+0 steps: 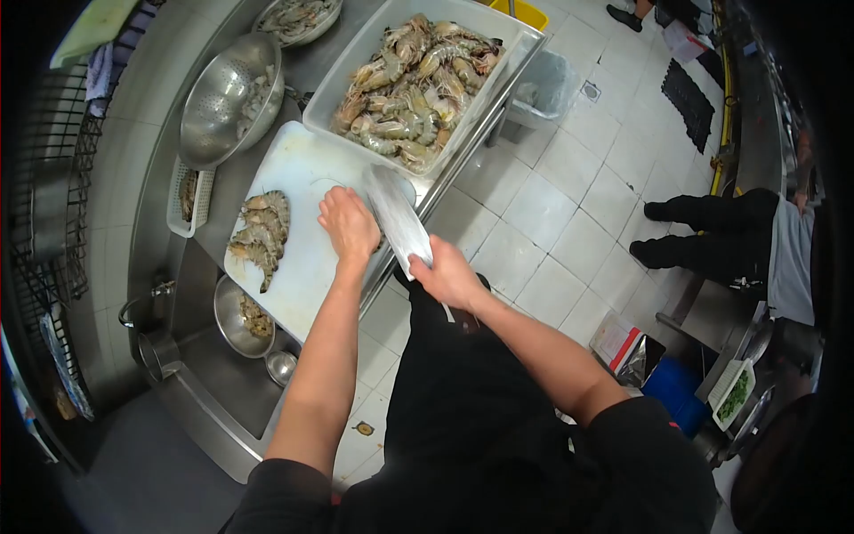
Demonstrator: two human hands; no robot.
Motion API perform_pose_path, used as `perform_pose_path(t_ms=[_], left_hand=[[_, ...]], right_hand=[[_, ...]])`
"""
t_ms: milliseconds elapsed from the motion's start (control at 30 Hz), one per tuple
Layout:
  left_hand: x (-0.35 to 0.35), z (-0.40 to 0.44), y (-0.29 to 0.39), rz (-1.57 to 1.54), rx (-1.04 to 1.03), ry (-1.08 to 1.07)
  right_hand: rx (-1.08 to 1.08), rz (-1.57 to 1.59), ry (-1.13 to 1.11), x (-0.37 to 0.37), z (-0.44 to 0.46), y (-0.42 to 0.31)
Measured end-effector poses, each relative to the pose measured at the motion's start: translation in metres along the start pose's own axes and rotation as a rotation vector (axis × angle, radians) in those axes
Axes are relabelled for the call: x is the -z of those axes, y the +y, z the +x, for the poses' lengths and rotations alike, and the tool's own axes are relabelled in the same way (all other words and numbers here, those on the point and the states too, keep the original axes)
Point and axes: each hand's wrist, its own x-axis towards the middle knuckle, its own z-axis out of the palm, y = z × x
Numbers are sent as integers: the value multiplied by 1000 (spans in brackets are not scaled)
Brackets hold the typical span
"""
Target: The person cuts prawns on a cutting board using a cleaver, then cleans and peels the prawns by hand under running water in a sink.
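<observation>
On the board [307,165], shrimp [264,230] are lying left of the left hand [350,227], its hold unclear; the right hand [451,280] is clenching the cleaver [396,214].

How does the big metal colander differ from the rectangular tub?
Shape: the colander is round; the tub is rectangular with rounded corners.
Material: the colander is shiny, perforated metal; the tub looks like whitish plastic.
Contents: the colander has a small batch of pale pieces, apparently peeled shrimp, to one side; the tub is heaped with shell-on shrimp.
Shared: both are open-topped.
</observation>
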Motion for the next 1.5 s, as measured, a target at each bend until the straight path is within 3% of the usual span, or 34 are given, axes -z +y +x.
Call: perform_pose_path(t_ms=[100, 333, 400, 500, 533, 600, 1400, 1500], left_hand=[[0, -1, 2, 22, 8, -5], [2, 16, -4, -113, -65, 24], [7, 19, -9, -315, 104, -137], [6, 25, -19, -374, 204, -229], [7, 20, -12, -366, 200, -228], [1, 3, 5, -144, 183, 7], [1, 2, 10, 77, 46, -30], [0, 2, 12, 73, 29, -25]], right_hand=[[71, 46, 44, -5, -10, 20], [-22, 60, 26, -5, 1, 8], [-36, 113, 14, -7, 0, 12], [-59, 92, 15, -10, 0, 15], [-88, 100, 13, -10, -1, 12], [-115, 116, 9, -11, -2, 11], [-182, 203, -168, 18, -1, 6], [-93, 141, -106, 10, 1, 13]])
